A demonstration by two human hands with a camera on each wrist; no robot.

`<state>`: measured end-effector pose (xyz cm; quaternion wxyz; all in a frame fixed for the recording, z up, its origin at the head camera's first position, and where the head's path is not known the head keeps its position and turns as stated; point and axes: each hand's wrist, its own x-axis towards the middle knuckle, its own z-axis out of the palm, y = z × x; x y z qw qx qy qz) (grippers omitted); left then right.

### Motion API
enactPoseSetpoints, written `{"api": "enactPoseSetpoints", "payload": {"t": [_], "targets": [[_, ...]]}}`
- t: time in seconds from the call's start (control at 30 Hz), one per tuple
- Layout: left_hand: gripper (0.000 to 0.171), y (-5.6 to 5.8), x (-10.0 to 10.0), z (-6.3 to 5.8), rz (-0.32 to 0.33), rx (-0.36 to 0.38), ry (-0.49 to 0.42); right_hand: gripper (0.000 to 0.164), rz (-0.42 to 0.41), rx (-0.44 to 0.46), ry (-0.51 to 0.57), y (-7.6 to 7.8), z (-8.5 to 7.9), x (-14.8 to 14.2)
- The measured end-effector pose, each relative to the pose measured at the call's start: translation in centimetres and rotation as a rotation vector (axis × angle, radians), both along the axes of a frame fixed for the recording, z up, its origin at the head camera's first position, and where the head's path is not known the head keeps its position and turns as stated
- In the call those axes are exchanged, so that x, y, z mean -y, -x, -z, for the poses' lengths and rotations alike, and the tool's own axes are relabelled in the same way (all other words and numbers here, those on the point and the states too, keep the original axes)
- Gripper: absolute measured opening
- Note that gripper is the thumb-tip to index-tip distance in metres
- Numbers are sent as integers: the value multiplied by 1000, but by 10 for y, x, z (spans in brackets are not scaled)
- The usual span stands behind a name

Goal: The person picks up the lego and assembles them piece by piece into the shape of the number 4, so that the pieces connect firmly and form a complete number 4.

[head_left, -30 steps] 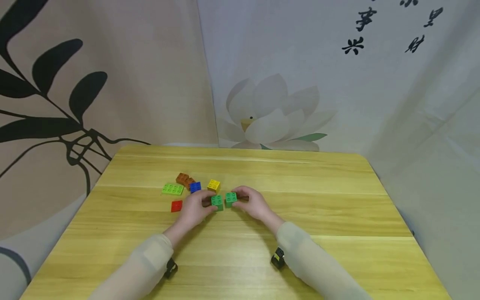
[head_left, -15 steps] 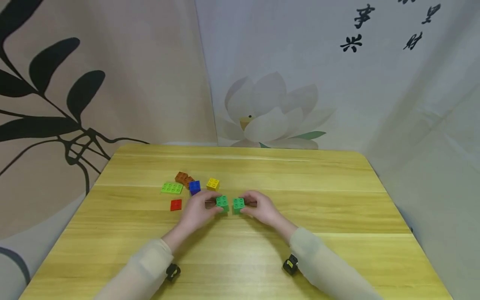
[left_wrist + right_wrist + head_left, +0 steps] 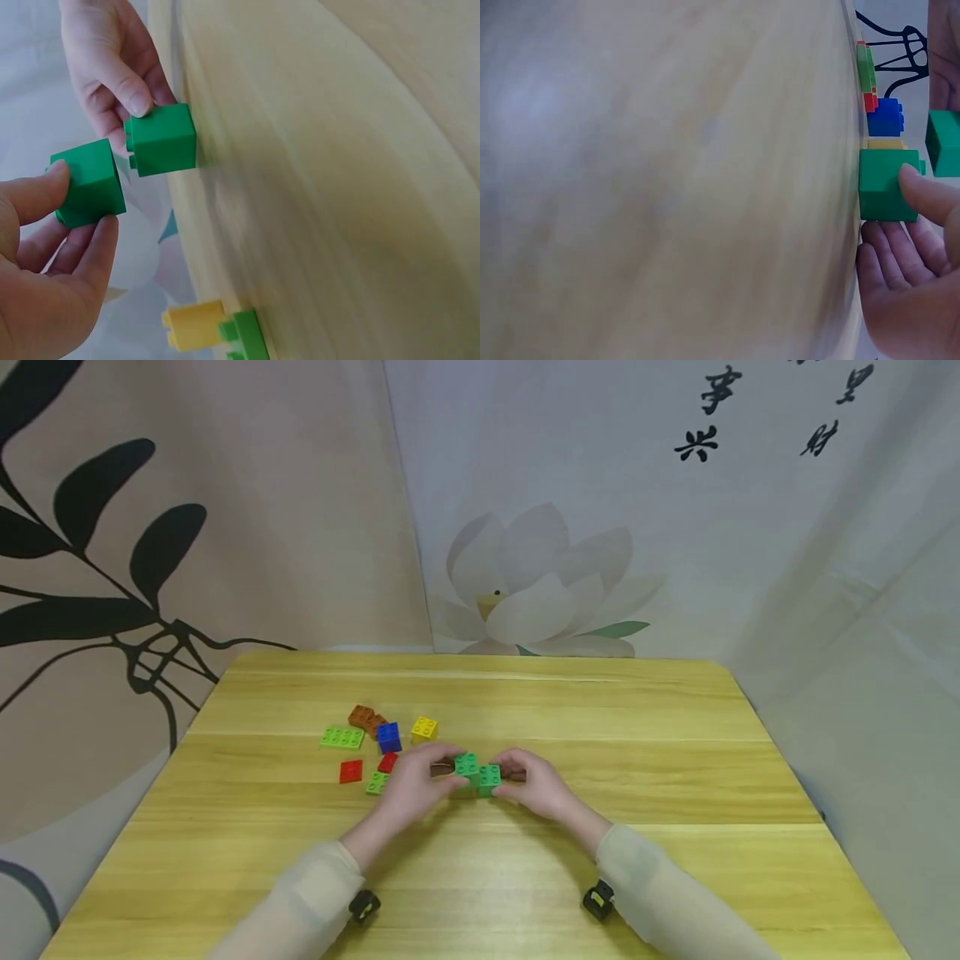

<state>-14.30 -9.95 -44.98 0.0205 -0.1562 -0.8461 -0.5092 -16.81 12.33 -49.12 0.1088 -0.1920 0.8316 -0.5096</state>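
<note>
Between thumb and fingers, my left hand (image 3: 416, 781) pinches a green toy building brick (image 3: 467, 766). It is raised above the table, and its open underside (image 3: 943, 146) shows in the right wrist view. My right hand (image 3: 542, 787) pinches a second green brick (image 3: 490, 781) of similar size, low at the tabletop, thumb on one side and fingers on the other. In the left wrist view, the left hand's brick (image 3: 90, 184) is higher than the right hand's brick (image 3: 165, 140), with a gap between them. That lower brick's studs face up.
Left of the hands lie loose bricks on the wooden table (image 3: 675, 860): brown (image 3: 363, 717), blue (image 3: 389, 737), yellow (image 3: 424, 729), light green (image 3: 342, 737) and red (image 3: 350, 771). Another red brick (image 3: 387, 763) and light green brick (image 3: 377, 783) sit beside the left hand. A printed curtain hangs behind.
Both hands have shifted right with their green bricks. The left one has risen above the right one, and the two now overlap in the head view. A red and a light green brick have come into sight.
</note>
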Motion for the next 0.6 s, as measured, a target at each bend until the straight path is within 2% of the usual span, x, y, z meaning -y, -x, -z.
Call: {"api": "enactPoseSetpoints", "payload": {"t": [0.33, 0.6], "targets": [[34, 3, -12, 0, 54, -15, -29, 37, -14, 11, 27, 0, 1, -3], [31, 5, -21, 3, 69, -41, 13, 38, -29, 45, 20, -1, 2, -4]]}}
